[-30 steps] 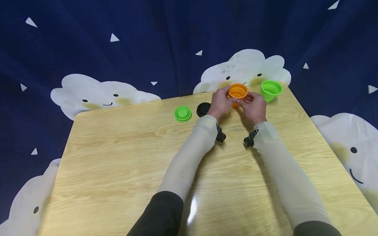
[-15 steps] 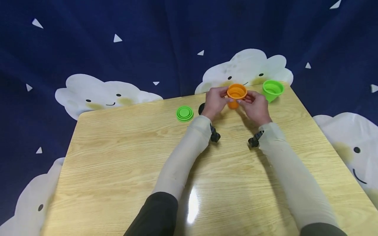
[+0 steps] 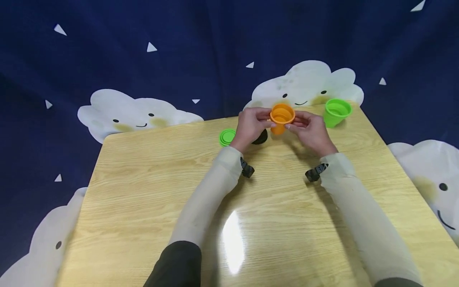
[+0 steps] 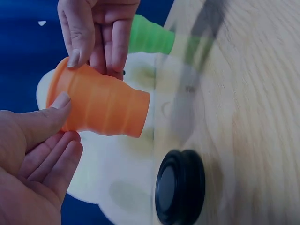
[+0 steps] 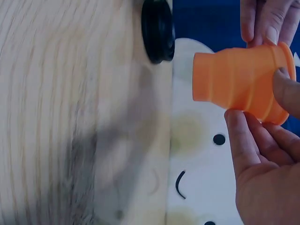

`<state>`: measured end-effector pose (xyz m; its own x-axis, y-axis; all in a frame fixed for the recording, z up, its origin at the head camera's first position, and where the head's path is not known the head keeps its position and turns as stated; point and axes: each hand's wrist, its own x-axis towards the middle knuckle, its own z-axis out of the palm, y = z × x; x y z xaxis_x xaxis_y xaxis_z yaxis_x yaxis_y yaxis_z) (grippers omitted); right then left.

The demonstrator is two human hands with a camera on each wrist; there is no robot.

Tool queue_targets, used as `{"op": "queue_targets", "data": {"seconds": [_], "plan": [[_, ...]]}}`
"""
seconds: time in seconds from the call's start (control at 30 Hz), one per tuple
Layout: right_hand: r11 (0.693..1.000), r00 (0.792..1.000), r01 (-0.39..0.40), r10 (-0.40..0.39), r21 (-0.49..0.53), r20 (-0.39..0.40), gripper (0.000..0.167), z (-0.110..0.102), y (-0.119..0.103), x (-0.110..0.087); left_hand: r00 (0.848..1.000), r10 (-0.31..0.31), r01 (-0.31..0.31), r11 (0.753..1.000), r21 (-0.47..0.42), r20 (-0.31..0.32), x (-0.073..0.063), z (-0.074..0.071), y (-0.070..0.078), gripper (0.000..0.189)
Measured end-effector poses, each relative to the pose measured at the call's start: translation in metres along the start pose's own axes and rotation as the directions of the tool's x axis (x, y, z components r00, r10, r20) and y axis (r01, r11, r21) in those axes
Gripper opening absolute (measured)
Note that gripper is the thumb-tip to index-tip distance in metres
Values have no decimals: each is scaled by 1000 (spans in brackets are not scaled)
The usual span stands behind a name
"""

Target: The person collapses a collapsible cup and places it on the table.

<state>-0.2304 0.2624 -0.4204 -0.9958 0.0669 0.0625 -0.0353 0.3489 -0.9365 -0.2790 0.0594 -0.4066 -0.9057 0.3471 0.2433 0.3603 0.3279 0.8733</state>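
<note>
An orange collapsible cup [image 3: 282,113], extended to full height with stepped rings, is held upright above the far part of the table. My left hand [image 3: 250,125] pinches its rim from the left, thumb on the near side. From the right, my right hand [image 3: 312,130] pinches the same rim between thumb and fingers. In the left wrist view, the orange cup's narrow base [image 4: 139,114] stands off the wood. A black round collapsed cup or lid [image 4: 180,187] lies on the table just left of it, partly hidden by my left hand in the head view.
A green extended cup [image 3: 337,113] stands near the far right corner. Left of the black piece lies a flat green collapsed cup [image 3: 227,137], partly covered by my left hand. Behind the wooden table [image 3: 143,191] hangs a dark blue cloth [image 3: 179,48] with clouds.
Both hands have carried the orange cup a little left, away from the green extended cup and closer to the black piece. The head view has shifted slightly.
</note>
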Motion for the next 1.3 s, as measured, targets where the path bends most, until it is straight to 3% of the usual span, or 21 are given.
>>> {"op": "queue_targets", "data": {"seconds": [0.2, 0.47, 0.77, 0.9, 1.1, 1.3], "plan": [[999, 997, 33, -36, 36, 73, 50, 12, -10, -4, 999, 30, -29, 999, 32, -17, -19, -24, 2, 41], [990, 981, 106, -119, 91, 155, 46, 42, -25, -9, 991, 120, -114, 988, 102, -57, -47, -59, -5, 39], [986, 954, 101, -133, 130, 268, 44, 70, -39, -13, 961, 250, -227, 958, 173, -121, -79, -90, -15, 34], [982, 947, 106, -146, 153, 285, 43, 73, -44, -15, 928, 353, -312, 909, 276, -116, -84, -98, -15, 33], [979, 943, 115, -162, 171, 290, 41, 77, -49, -18, 854, 518, -444, 781, 439, -57, -87, -106, -16, 29], [980, 946, 124, -164, 159, 278, 41, 78, -56, -20, 790, 613, -546, 676, 495, 34, -87, -110, -16, 29]]}}
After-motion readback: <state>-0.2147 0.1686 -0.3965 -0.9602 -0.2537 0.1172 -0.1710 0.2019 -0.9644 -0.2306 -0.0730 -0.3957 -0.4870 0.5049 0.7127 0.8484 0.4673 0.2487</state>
